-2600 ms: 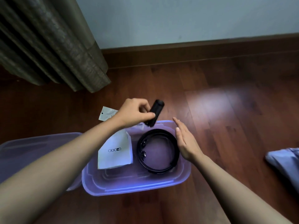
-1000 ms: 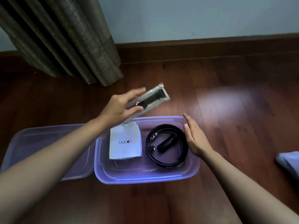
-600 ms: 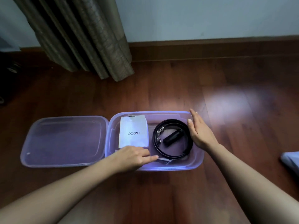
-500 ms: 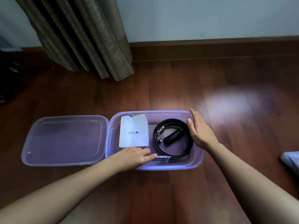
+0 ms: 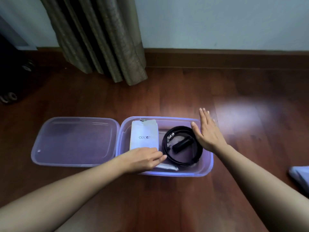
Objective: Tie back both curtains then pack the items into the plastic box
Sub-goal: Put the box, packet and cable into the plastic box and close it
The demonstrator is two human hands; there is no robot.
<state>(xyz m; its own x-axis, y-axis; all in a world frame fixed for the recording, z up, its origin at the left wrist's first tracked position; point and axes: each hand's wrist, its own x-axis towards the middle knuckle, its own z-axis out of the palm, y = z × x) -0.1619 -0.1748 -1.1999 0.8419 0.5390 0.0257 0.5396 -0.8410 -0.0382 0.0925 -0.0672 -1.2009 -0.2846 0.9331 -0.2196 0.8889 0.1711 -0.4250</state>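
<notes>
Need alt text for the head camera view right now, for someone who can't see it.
An open plastic box on a wooden floor holds a white packet, a coiled black belt and a black cylinder. The left hand reaches in; the right hand is open at its right rim. The lid lies alongside, left.

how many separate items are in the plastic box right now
4. A white packet lies at the left of the plastic box; a black coiled band at the right; a black cylinder inside that coil; a clear pouch under the left hand. More may be hidden.
</notes>
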